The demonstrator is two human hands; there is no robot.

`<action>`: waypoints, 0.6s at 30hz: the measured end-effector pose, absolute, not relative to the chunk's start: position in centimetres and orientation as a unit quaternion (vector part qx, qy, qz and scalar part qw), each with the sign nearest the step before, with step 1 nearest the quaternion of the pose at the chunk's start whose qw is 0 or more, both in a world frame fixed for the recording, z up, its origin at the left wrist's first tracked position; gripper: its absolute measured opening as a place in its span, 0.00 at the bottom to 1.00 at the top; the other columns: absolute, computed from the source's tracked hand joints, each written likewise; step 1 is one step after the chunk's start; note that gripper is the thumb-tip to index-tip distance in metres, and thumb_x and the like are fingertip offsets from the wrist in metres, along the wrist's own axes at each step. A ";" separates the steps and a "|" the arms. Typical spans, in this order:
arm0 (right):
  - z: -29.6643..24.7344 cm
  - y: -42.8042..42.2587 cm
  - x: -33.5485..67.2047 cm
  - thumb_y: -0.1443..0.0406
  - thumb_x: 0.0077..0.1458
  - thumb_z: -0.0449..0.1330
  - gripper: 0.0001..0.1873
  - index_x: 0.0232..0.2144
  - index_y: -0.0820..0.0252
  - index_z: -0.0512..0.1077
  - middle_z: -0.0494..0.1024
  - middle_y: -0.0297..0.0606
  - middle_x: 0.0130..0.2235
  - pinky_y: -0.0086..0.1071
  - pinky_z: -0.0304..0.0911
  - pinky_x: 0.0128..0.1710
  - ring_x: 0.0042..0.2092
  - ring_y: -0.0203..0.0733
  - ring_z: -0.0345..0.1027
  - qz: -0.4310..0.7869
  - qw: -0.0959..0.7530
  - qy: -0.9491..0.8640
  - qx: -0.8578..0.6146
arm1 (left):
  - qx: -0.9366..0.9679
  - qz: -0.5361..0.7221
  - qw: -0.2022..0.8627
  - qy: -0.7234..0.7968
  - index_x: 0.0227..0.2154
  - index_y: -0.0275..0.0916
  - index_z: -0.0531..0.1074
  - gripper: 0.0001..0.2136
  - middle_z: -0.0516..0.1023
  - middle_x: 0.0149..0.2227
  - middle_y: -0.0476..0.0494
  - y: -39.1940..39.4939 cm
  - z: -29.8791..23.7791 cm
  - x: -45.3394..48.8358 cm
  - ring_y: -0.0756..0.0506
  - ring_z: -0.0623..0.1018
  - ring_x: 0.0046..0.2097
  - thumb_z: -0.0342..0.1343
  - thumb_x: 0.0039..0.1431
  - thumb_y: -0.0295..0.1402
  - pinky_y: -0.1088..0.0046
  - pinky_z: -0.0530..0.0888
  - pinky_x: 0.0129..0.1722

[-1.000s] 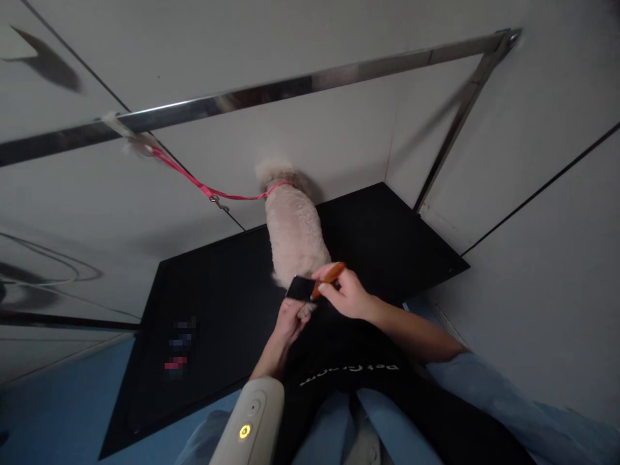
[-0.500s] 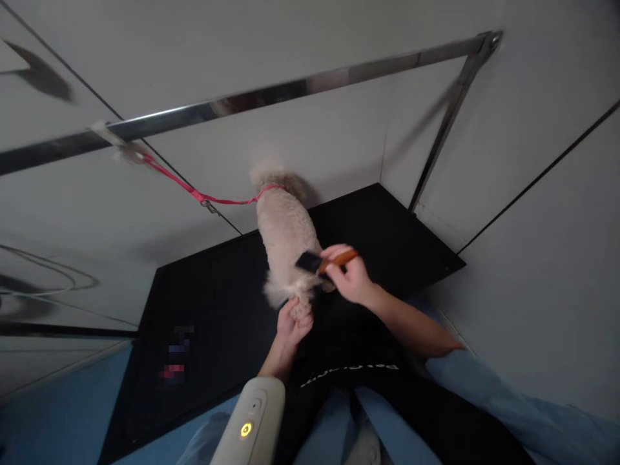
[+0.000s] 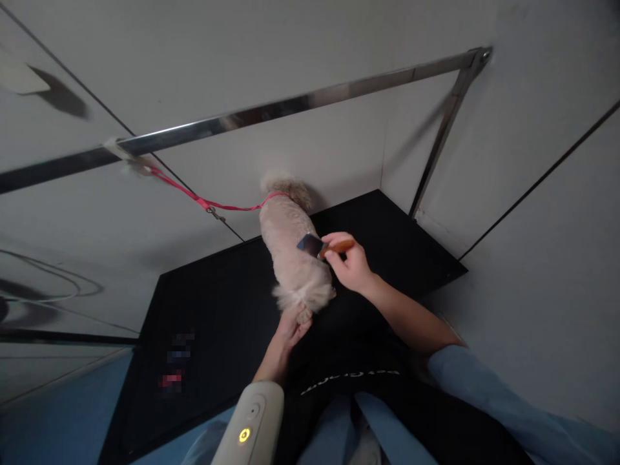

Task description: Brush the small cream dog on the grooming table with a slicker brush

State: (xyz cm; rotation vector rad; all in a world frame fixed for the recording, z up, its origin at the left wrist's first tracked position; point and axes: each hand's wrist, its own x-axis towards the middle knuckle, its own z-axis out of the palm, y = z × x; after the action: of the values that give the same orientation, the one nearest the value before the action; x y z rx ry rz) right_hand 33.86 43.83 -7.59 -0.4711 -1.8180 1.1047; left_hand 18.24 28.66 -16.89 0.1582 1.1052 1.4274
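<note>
A pale, short-clipped dog stands on the black table with its head toward the wall and its fluffy rear toward me. A pink lead loop runs round its neck. My left hand is closed on a small furry part at the dog's rear; whether this is the tail or a hind paw I cannot tell. In my right hand is a slicker brush with an orange-brown handle, gripped between thumb and fingers. Its dark, flat head lies over the right side of the dog's back; contact with the coat is unclear.
A metal bar crosses above the black table, with the lead tied on its left part. Walls close in behind and at the right. A blurred patch lies on the table's left. A white device with a yellow light is low in front.
My right hand has raised the brush from near the fluffy rear to farther up the dog's back. The left hand still grips the furry part. The whole view has shifted slightly.
</note>
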 end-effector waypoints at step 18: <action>-7.2 47.8 37.0 0.49 0.61 0.62 0.16 0.39 0.53 0.69 0.77 0.35 0.36 0.37 0.72 0.41 0.37 0.41 0.74 0.476 0.581 -0.604 -0.265 | 0.134 0.605 0.570 0.539 0.37 0.34 0.77 0.16 0.65 0.15 0.56 30.3 -16.8 18.4 0.57 0.57 0.15 0.71 0.45 0.34 0.82 0.49 0.14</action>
State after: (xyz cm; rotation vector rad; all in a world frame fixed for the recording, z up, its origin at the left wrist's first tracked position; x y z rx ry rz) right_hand 36.96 47.77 -7.16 -0.6184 -1.4120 1.1116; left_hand 18.39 30.31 -16.80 0.3146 1.2662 1.4205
